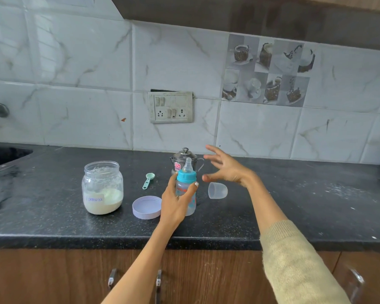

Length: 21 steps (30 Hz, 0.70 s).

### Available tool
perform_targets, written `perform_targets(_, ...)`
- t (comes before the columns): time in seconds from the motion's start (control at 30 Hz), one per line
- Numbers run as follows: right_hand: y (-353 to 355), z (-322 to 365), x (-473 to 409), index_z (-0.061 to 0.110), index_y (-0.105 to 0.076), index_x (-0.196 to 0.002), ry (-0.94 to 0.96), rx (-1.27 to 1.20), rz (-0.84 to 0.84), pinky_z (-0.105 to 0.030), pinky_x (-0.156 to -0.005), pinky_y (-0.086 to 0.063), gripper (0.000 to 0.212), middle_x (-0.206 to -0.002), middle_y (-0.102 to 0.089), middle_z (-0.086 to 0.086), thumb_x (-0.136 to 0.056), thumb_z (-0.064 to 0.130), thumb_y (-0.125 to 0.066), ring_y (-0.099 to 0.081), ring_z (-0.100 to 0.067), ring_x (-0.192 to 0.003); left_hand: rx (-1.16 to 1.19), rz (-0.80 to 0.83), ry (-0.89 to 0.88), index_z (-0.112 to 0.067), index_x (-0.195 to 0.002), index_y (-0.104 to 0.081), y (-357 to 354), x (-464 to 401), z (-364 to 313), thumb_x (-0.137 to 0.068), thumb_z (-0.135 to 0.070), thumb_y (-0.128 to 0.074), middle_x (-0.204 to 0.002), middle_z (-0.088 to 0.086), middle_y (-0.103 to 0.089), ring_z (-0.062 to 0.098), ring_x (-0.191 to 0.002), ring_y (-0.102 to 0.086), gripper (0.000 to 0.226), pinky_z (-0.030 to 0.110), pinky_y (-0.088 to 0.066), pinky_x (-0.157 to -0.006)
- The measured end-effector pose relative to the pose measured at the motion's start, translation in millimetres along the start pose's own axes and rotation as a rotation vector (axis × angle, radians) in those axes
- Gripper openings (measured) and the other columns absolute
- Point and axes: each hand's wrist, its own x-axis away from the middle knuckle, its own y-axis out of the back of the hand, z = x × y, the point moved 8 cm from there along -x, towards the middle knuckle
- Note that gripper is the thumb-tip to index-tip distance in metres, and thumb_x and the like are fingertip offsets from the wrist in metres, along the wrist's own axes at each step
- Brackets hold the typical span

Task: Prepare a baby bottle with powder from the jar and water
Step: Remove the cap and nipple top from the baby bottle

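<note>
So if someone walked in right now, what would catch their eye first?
Probably the baby bottle with its blue collar, gripped upright by the left hand at the counter's middle, with the right hand open beside it. Then the open powder jar to the left, its lilac lid lying nearby.

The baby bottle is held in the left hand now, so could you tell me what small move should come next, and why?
Probably the right hand, open beside the teal collar, should grip and unscrew it. The baby bottle looks empty and capped, steadied by the left hand, while the jar is open.
</note>
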Motion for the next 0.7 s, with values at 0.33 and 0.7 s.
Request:
perform_targets(0.33,-53,63,-19,0.03,-0.059,-0.119,-0.061,0.689,0.15,-0.022,-0.054,-0.05,0.061,-0.11,-0.059,0.001,-0.068,0.061,-0.071,-0.066,-0.017,-0.079,0.036,-0.032,0.016,-0.021,-0.114,-0.055,3,0,2,-0.082,-0.029,-0.068,-0.101,-0.007,-0.065,0.0,-0.089,-0.06,0.036,0.015,-0.045,-0.073)
perform_targets(0.7,-62,61,-32,0.018,-0.068,-0.103,-0.148,0.773,0.273,-0.035,-0.075,-0.059,0.045,-0.116,-0.062,-0.007,-0.065,0.037,-0.084,-0.071,-0.03,-0.086,-0.001,-0.028,-0.014,-0.023,-0.109,-0.055,3,-2,2,-0.084,-0.03,-0.065,-0.097,-0.012,-0.062,-0.001,-0.088,-0.057,0.028,0.011,-0.043,-0.069)
